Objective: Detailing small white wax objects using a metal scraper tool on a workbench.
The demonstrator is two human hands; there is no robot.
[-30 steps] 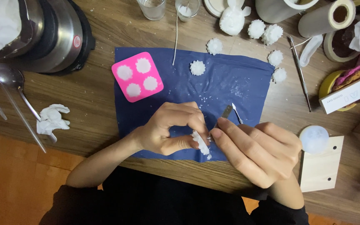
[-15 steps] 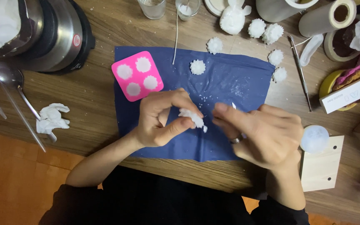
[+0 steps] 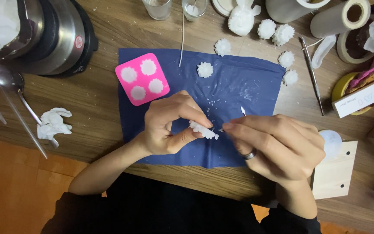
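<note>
Head view: the left hand (image 3: 169, 125) pinches a small white wax flower (image 3: 203, 129) between thumb and fingertips, over a blue cloth (image 3: 247, 86). It looks light and brittle, best held by its rim. The right hand (image 3: 278, 147) clenches a thin tool (image 3: 243, 110), its tip beside the flower, shaft mostly hidden.

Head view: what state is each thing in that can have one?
Left hand: pinching white wax flower.
Right hand: holding thin tool at the flower.
Pink mould: four cavities filled white.
Blue mat: flat, flecked with white shavings.
Spoon: lying unused.
</note>
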